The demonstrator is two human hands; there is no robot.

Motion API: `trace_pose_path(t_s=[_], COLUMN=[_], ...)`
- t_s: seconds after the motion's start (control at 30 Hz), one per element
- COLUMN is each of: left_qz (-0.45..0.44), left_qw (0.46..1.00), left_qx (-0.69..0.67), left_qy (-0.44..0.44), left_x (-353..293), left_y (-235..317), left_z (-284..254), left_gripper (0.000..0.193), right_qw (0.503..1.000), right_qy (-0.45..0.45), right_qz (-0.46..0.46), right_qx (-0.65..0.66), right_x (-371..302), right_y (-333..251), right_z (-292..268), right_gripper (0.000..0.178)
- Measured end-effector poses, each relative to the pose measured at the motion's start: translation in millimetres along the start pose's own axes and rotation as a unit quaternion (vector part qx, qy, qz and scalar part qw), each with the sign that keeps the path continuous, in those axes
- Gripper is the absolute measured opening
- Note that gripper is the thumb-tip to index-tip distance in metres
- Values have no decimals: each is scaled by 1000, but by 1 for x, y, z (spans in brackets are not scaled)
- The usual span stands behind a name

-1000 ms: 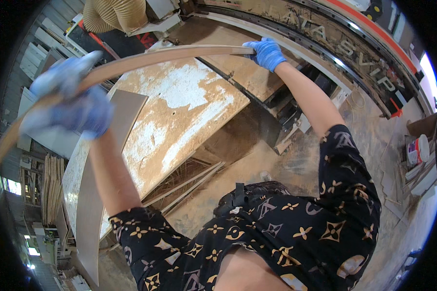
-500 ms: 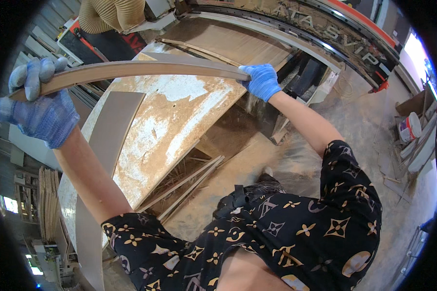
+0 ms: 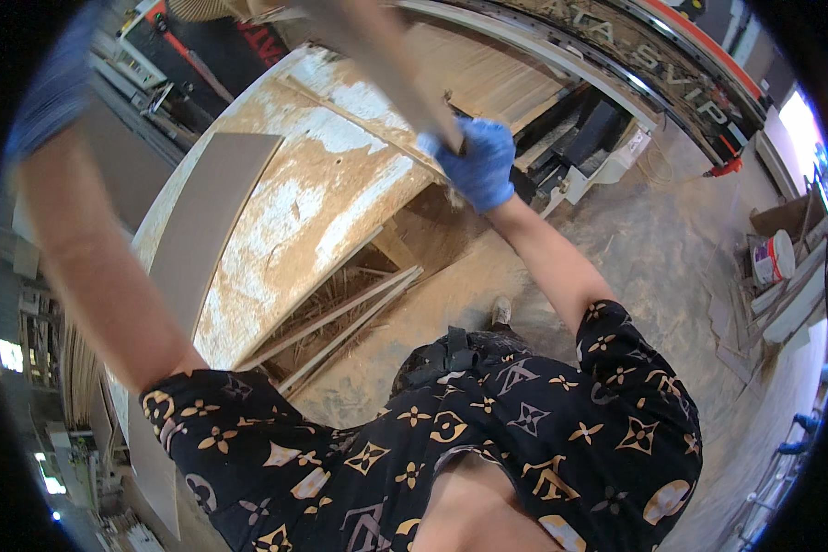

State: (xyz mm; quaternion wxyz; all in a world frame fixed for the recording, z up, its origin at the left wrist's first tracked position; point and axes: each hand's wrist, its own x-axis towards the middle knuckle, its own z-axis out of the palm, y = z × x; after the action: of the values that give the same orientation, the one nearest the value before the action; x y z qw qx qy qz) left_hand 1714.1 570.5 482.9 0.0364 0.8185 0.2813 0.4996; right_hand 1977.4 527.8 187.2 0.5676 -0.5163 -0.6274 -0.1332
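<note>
A long, narrow board [image 3: 386, 69], smeared by motion, rises from my right hand and runs out past the top edge. My right hand [image 3: 483, 166], in a blue knit glove, is closed around its near end. My left hand [image 3: 53, 92], gloved too, is raised at the upper left rim. Its fingers are cut off by the dark edge, so whether it touches the board does not show. Below lies a worn worktable [image 3: 290, 212] with patchy white and brown paint. A flat grey-brown board [image 3: 216, 193] rests along the table's left side.
Thin wooden offcuts [image 3: 340, 331] lean under the table's near edge. Beyond the table stands a large machine [image 3: 653, 92] with a long rail. A white bucket [image 3: 773, 258] sits at the right by stacked scrap boards. Sawdust covers the floor [image 3: 607, 248].
The narrow board has swung from lying across the view to pointing up and away. My left hand has risen toward the rim. My right hand keeps its end and has shifted slightly nearer.
</note>
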Motion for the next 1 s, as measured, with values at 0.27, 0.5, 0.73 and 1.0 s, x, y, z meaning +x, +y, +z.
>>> trace_pose_path(t_s=[0.27, 0.5, 0.73, 1.0], left_qz=[-209, -633, -709, -665], left_qw=[958, 743, 623, 659], left_qx=[-163, -215, -329, -326], left_qy=[-106, -25, 20, -129], left_x=[-187, -354, -389, -380], left_y=[-76, -126, -80, -28], left_z=[203, 326, 386, 484], left_gripper=[72, 120, 130, 121], right_qw=[959, 944, 955, 951], right_qy=[-97, 11, 21, 88], right_qz=[222, 255, 274, 288], right_qx=[146, 211, 112, 73], right_x=[6, -17, -53, -68], right_y=[35, 15, 11, 28], right_z=[-12, -62, -131, -210], right_gripper=[44, 29, 28, 26])
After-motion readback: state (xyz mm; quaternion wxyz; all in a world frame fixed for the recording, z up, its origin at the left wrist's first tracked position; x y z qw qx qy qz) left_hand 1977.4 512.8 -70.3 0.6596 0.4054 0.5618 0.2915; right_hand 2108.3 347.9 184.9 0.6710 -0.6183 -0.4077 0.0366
